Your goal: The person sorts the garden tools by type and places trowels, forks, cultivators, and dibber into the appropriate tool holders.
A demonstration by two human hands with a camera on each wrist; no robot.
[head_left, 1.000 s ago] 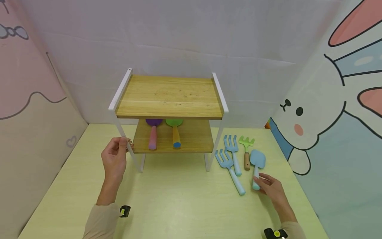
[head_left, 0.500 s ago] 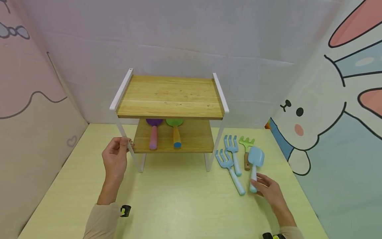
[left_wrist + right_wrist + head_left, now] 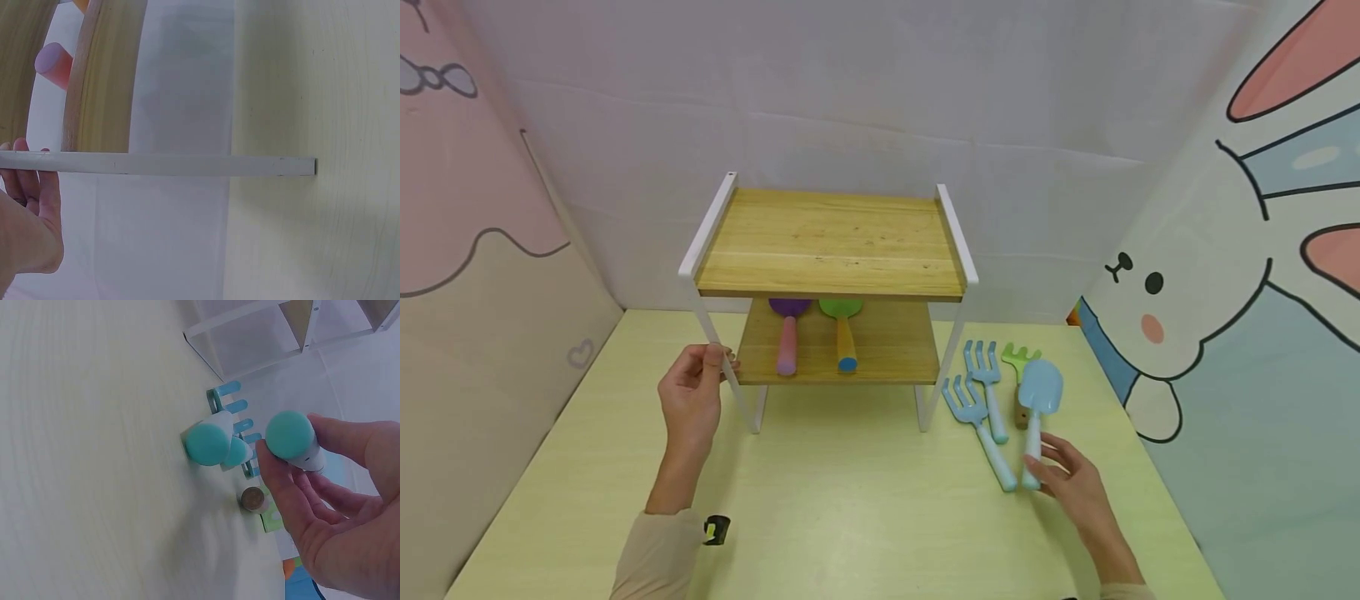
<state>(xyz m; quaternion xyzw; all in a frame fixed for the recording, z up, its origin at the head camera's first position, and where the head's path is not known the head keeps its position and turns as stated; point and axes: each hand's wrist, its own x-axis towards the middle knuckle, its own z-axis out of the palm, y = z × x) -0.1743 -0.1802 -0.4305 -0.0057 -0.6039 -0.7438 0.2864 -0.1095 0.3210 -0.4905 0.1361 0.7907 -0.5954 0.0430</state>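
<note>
Pale walls (image 3: pixel 865 100), with a large cartoon rabbit (image 3: pixel 1195 300) on the right one, stand around a light wood-grain counter (image 3: pixel 850 517). Near the counter's right edge, the right hand (image 3: pixel 1071 479) pinches the handle of a light-blue shovel (image 3: pixel 1041 386) between thumb and fingers, the gap no wider than the handle. The shovel is raised off the counter, its blade pointing toward the back edge. Toward the left edge, the left hand (image 3: pixel 692 392) grips the left front leg (image 3: pixel 187 164) of a two-tier rack (image 3: pixel 957 237), thumb in front and fingers behind.

Just left of the shovel, the nearer blue fork (image 3: pixel 967 408) and the farther blue fork (image 3: pixel 988 379) lie on the counter, close together. Between them and the shovel lies a green rake (image 3: pixel 1017 357), its wooden handle partly hidden by the shovel's blade. On the rack's lower shelf (image 3: pixel 895 342), a purple scoop (image 3: pixel 787 342) with a pink handle and a green scoop (image 3: pixel 846 342) with a yellow handle lie side by side, handle ends toward the front edge.
</note>
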